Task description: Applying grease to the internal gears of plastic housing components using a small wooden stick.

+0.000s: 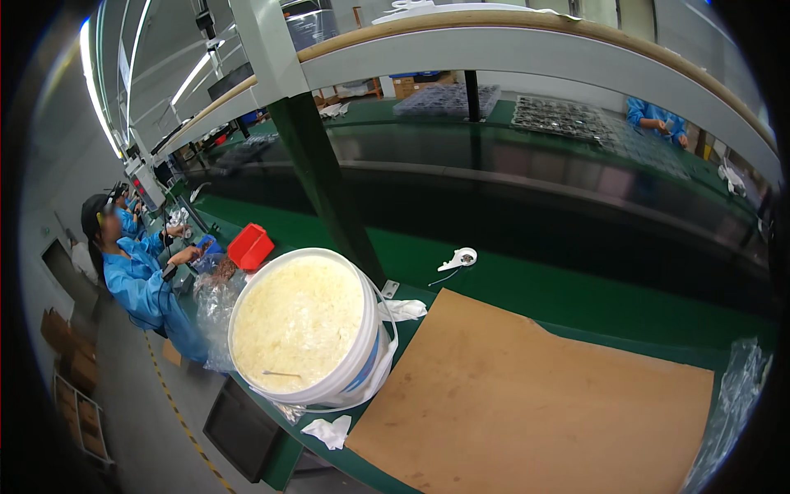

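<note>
Neither of my hands shows in the head view. A white bucket (374, 346) with a wire handle stands on the green bench (411, 247), filled nearly to the rim with a pale yellow, grease-like mass (300, 313). On its surface lies a thin stick (281, 375). Right of the bucket a stained brown cardboard sheet (535, 403) lies flat. Beyond the sheet sits a small white rounded part (458, 259) with a thin tail. One crumpled white tissue (327, 431) lies in front of the bucket, and a white cloth or tissue (401, 309) is tucked behind its right side.
A red bin (249, 247) and clear plastic bags (220, 317) sit left of the bucket, near a co-worker in blue (144, 284). A green post (325, 181) rises behind it. Plastic film (732, 412) lies at right. Across the dark conveyor (494, 198) are parts trays (555, 119).
</note>
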`<state>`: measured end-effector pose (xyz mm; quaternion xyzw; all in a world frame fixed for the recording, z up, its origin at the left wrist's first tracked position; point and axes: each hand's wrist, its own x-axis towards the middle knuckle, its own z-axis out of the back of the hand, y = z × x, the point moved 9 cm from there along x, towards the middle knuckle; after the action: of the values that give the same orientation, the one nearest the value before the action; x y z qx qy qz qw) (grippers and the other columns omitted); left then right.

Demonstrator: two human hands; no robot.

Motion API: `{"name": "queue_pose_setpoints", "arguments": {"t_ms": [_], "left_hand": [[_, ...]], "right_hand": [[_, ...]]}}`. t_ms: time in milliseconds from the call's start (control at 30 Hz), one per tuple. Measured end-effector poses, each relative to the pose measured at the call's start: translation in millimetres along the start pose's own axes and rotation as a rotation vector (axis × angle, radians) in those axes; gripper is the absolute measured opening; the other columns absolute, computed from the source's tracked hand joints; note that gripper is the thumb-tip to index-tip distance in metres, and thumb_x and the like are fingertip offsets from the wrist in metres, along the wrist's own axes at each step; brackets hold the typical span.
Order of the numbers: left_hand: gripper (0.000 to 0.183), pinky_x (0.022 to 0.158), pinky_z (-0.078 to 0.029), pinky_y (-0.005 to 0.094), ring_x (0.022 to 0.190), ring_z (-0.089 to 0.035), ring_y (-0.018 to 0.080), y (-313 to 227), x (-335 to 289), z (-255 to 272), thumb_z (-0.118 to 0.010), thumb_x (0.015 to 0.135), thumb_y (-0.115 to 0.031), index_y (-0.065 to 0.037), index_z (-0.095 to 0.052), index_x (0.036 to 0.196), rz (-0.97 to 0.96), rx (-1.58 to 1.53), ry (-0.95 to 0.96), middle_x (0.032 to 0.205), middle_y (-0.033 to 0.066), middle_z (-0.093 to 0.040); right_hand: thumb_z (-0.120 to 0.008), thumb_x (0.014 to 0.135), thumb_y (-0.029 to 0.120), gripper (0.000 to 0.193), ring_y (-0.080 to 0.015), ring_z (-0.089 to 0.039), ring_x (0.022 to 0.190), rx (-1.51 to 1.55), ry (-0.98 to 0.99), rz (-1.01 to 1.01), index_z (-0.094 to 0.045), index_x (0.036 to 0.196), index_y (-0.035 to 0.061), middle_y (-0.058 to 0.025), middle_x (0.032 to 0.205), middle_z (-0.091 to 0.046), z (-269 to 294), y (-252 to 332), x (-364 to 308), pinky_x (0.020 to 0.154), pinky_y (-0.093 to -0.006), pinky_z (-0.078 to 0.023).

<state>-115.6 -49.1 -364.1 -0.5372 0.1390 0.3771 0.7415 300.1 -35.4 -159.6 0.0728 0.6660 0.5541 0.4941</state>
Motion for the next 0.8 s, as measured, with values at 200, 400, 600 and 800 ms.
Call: {"name": "queue_pose_setpoints", "arguments": {"t_ms": [200, 400, 600, 800], "left_hand": [[0.014, 0.066, -0.049, 0.0389, 0.070, -0.061, 0.0306, -19.2, -2.2, 10.1, -0.057, 0.081, -0.017, -0.005, -0.066, 0.082, -0.002, 0.004, 0.013, 0.077, 0.0139, -0.065], [0.014, 0.065, -0.049, 0.0389, 0.069, -0.061, 0.0306, -45.6, -4.5, 22.7, -0.057, 0.081, -0.017, -0.005, -0.066, 0.082, -0.004, 0.018, 0.018, 0.076, 0.0138, -0.066], [0.014, 0.065, -0.049, 0.0388, 0.069, -0.061, 0.0306, -72.7, -8.6, 34.6, -0.057, 0.081, -0.016, -0.005, -0.066, 0.081, -0.014, 0.034, 0.032, 0.076, 0.0138, -0.066], [0.014, 0.065, -0.049, 0.0387, 0.068, -0.061, 0.0306, -96.9, -15.7, 47.3, -0.057, 0.081, -0.016, -0.005, -0.066, 0.081, -0.022, 0.042, 0.039, 0.076, 0.0137, -0.066]], "right_hand": [[-0.052, 0.093, 0.023, 0.027, -0.0277, -0.061, 0.091, -0.018, -0.018, -0.011, -0.062, 0.107, 0.0023, -0.0141, 0.093, -0.063, 5.5, 3.7, -6.2, 0.082, -0.0355, -0.049], [-0.052, 0.093, 0.024, 0.028, -0.0278, -0.062, 0.090, -0.040, -0.040, -0.014, -0.063, 0.107, 0.0025, -0.0141, 0.093, -0.063, 12.7, 8.3, -15.1, 0.081, -0.0354, -0.050], [-0.052, 0.093, 0.024, 0.028, -0.0279, -0.062, 0.089, -0.058, -0.072, -0.023, -0.063, 0.107, 0.0026, -0.0140, 0.092, -0.063, 15.3, 13.2, -26.8, 0.081, -0.0353, -0.050], [-0.052, 0.093, 0.024, 0.028, -0.0279, -0.062, 0.089, -0.082, -0.096, -0.033, -0.063, 0.107, 0.0027, -0.0140, 0.091, -0.063, 17.1, 22.5, -33.9, 0.080, -0.0352, -0.050]]}}
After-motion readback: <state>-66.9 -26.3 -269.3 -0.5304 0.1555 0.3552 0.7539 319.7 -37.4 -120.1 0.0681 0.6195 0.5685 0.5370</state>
